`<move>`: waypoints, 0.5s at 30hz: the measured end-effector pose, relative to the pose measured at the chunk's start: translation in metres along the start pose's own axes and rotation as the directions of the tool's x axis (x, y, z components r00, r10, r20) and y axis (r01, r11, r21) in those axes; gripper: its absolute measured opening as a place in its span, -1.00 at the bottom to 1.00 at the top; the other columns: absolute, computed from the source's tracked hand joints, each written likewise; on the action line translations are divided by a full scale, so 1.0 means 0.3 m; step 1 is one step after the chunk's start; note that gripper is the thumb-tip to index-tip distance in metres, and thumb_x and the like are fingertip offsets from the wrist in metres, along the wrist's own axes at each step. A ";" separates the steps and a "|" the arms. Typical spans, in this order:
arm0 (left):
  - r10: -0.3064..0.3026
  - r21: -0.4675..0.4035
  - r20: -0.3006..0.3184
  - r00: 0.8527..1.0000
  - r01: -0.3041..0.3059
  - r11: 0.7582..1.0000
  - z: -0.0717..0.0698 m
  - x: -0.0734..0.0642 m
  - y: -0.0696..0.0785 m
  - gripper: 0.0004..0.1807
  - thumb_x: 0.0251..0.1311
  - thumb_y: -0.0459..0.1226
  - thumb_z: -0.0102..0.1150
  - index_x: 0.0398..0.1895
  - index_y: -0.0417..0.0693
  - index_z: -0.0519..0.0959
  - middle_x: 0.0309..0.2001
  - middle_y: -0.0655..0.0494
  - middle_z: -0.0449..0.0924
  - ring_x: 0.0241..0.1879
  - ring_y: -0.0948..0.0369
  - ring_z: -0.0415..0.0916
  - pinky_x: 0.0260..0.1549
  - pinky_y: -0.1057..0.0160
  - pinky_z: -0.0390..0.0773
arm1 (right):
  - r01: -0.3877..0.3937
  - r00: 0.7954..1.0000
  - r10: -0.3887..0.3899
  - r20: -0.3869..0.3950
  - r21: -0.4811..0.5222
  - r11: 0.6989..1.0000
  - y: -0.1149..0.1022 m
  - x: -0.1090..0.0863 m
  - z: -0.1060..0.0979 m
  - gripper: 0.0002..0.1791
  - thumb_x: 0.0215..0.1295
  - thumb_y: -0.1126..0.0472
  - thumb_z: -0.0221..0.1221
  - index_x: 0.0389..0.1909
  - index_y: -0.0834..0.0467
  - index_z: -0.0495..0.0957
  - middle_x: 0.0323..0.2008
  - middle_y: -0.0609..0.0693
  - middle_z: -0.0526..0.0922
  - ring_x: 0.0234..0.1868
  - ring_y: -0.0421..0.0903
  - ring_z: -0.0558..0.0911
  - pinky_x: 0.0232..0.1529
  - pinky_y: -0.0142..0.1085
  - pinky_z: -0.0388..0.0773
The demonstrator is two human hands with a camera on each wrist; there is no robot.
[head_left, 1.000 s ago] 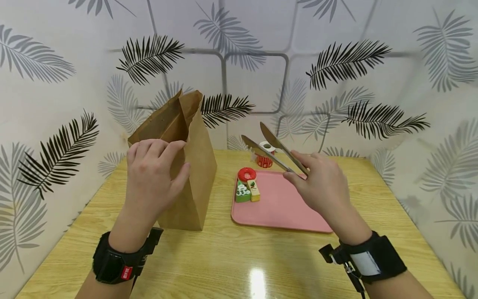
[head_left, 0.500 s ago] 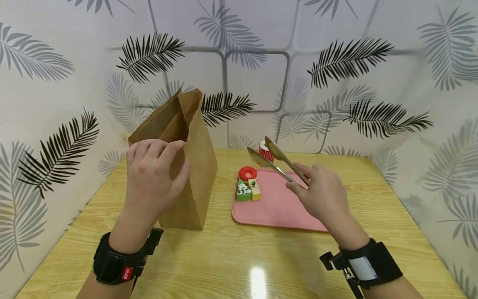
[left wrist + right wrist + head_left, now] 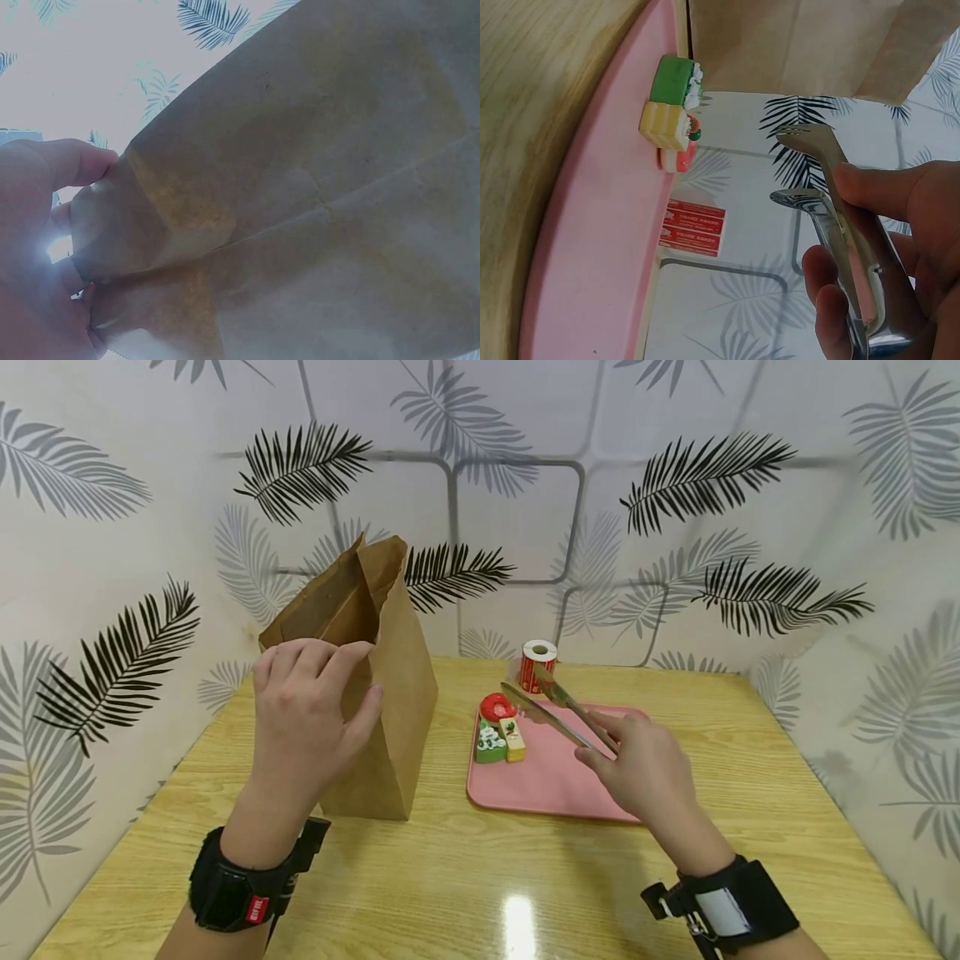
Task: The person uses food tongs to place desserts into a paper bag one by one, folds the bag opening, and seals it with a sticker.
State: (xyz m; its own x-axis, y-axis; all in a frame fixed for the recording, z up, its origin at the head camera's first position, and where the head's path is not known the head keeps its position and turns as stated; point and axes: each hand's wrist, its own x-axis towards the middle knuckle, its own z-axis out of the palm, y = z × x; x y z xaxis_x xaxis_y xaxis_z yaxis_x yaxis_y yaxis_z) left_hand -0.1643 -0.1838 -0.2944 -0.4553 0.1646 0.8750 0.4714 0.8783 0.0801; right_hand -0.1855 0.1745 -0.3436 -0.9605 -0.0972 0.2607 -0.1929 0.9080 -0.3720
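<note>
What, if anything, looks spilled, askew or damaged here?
Nothing looks spilled or damaged. The paper bag gapes unevenly at the top, creased where the left hand grips it, which probably explains the odd shape.

The table (image 3: 450, 868) has a yellow wood top with fine grain, and its surface is somewhat shiny. Behind the table stands a pale back wall (image 3: 540, 410), and other pale walls (image 3: 45, 568) rise along its left and right sides. They all carry leaves, some of them black, others softer and grey. Above the far edge of the table, thin grey lines (image 3: 517, 462) form boxes with rounded corners. On the near part of the table shines a white reflection (image 3: 519, 927).
</note>
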 end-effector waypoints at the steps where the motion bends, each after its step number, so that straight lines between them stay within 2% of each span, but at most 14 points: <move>1: 0.000 -0.001 -0.002 1.000 0.000 1.000 0.000 0.000 0.000 -0.68 0.21 -0.24 0.32 0.03 -0.10 0.66 -0.26 -0.14 0.56 -0.04 -0.21 0.43 0.07 -0.24 0.25 | -0.009 1.000 0.009 0.008 0.003 1.000 0.002 0.000 0.005 -0.40 0.25 -0.05 0.44 0.32 -0.07 0.63 -0.35 0.06 0.60 -0.50 -0.06 0.42 -0.61 -0.25 0.26; 6: 0.000 -0.004 -0.008 1.000 0.000 1.000 -0.001 -0.002 -0.001 -0.68 0.21 -0.24 0.32 0.03 -0.10 0.66 -0.26 -0.15 0.56 -0.03 -0.21 0.44 0.07 -0.24 0.25 | -0.016 0.999 0.016 0.031 0.001 1.000 0.009 -0.003 0.035 -0.40 0.24 -0.04 0.45 0.32 -0.05 0.63 -0.48 0.00 0.49 -0.56 -0.08 0.32 -0.65 -0.27 0.22; 15: 0.002 -0.005 -0.001 1.000 -0.002 1.000 -0.002 -0.003 0.000 -0.69 0.25 -0.21 0.29 0.03 -0.10 0.66 -0.25 -0.16 0.57 -0.02 -0.21 0.44 0.07 -0.25 0.25 | -0.037 0.996 0.038 0.083 -0.023 0.999 0.020 -0.009 0.100 -0.40 0.20 -0.03 0.48 0.29 -0.06 0.66 -0.52 0.00 0.44 -0.58 -0.10 0.32 -0.62 -0.29 0.22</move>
State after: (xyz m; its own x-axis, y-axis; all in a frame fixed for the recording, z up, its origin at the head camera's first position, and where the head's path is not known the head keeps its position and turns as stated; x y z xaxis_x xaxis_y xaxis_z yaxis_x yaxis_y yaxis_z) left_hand -0.1633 -0.1841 -0.2950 -0.4533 0.1657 0.8758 0.4761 0.8757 0.0807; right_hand -0.1899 0.1681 -0.3732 -0.9805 -0.0955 0.1717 -0.1528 0.9201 -0.3606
